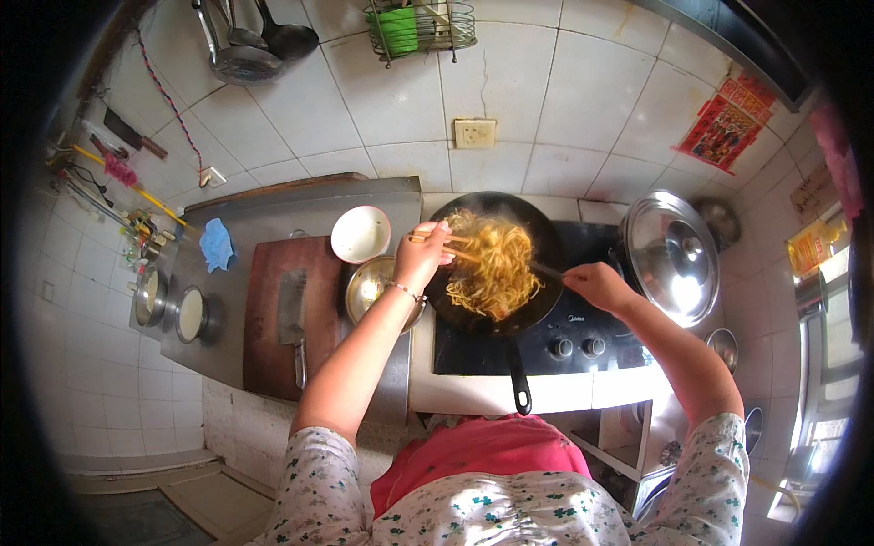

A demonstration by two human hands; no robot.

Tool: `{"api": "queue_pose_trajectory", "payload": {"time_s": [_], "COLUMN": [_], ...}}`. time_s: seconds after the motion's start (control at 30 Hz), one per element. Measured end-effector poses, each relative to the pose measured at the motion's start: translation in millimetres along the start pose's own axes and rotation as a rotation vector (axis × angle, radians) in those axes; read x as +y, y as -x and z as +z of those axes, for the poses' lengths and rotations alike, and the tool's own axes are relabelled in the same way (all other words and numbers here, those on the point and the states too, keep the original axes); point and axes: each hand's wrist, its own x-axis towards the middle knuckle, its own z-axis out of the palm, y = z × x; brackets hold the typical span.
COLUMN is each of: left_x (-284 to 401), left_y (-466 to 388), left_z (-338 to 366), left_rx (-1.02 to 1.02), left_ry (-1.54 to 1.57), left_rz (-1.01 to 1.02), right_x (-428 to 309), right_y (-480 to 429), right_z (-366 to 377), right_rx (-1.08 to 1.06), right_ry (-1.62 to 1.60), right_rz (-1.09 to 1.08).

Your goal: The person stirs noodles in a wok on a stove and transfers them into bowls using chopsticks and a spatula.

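Note:
Noodles with shredded bits (502,273) lie heaped and steaming in a black wok (546,300) on the gas stove (580,348). My left hand (422,256) grips a pair of wooden chopsticks (461,251), their tips in the noodles. From the right, my right hand (597,283) holds the handle of a thin utensil (544,269); its working end is hidden among the noodles. The wok's long black handle (519,382) points toward me, and neither hand is on it.
Left of the wok stand a white bowl (360,235) and a metal bowl (365,290). A cleaver (293,307) lies on the wooden cutting board (263,327). At right a large steel lid (669,273) leans over the stove. Farther left sit two small metal containers (192,315).

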Motion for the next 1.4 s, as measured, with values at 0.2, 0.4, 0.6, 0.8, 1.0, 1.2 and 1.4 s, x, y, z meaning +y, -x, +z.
{"api": "queue_pose_trajectory", "payload": {"time_s": [0.2, 0.4, 0.6, 0.8, 1.0, 1.2, 1.4], "left_x": [27, 56, 71, 69, 30, -53, -32], "left_y": [2, 12, 25, 42, 53, 60, 71], "left_z": [-5, -26, -70, -144, -197, -216, -233], "left_rx": [-0.032, -0.026, -0.005, 0.033, 0.132, 0.232, 0.114], "left_ry": [-0.045, -0.042, -0.013, 0.034, -0.026, -0.154, -0.416], "left_rz": [-0.013, 0.052, 0.091, 0.100, 0.003, -0.007, 0.117], "right_x": [-19, -51, -98, -146, -154, -215, -260], "right_y": [9, 13, 13, -10, -57, -92, -56], "right_z": [-10, -11, -1, 28, 92, 158, 172], "right_rx": [0.005, 0.033, 0.030, -0.098, -0.234, -0.456, -0.480], "right_ry": [-0.051, -0.036, 0.007, 0.033, 0.127, 0.645, 1.128], "right_rz": [0.027, 0.055, 0.021, 0.003, -0.117, -0.112, -0.266]}}
